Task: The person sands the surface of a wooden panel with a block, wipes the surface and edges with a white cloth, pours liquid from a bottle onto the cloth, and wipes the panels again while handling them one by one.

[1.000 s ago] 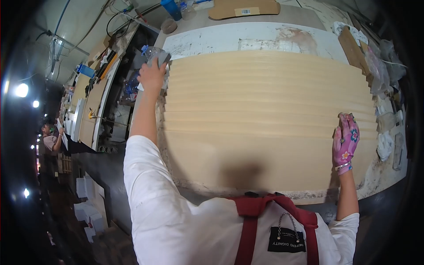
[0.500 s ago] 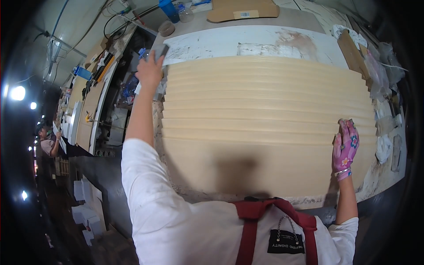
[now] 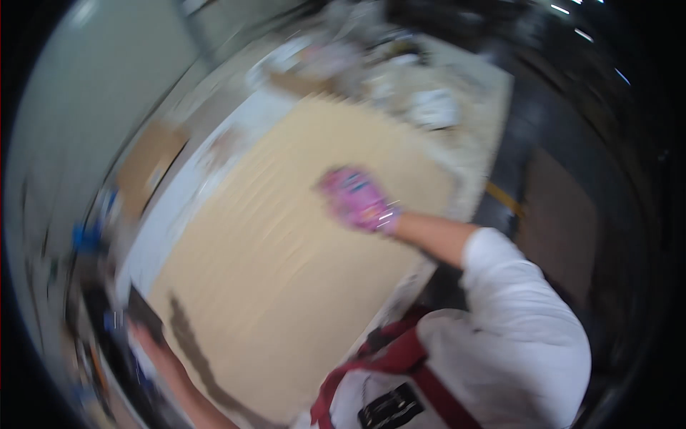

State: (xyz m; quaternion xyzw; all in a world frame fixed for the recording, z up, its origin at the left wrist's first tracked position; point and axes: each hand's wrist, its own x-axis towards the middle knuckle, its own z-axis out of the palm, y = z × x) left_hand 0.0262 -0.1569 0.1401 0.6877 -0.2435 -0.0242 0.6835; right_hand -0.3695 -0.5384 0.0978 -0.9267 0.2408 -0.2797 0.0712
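Beige sheets [image 3: 286, 272] lie fanned in overlapping steps across the table. At their left edge my bare left hand [image 3: 148, 336] is closed on a dark grey rectangular block [image 3: 145, 314], held just beside the sheets; its fingers are partly hidden and blurred. My right hand [image 3: 355, 200], in a pink flowered glove, is over the far right part of the sheets. Motion smears its fingers, and whether it touches the surface cannot be made out. I see nothing in it.
Past the sheets runs a white board [image 3: 207, 171] with stains. Brown cardboard [image 3: 150, 164] lies at the far left. Crumpled plastic and a white bundle [image 3: 434, 109] sit on the table's far right end. Dark floor with a yellow line [image 3: 504, 199] shows at right.
The view has swung to the right and blurred. My left hand now has the grey block beside the sheets' left edge. My right hand has moved farther in over the sheets.
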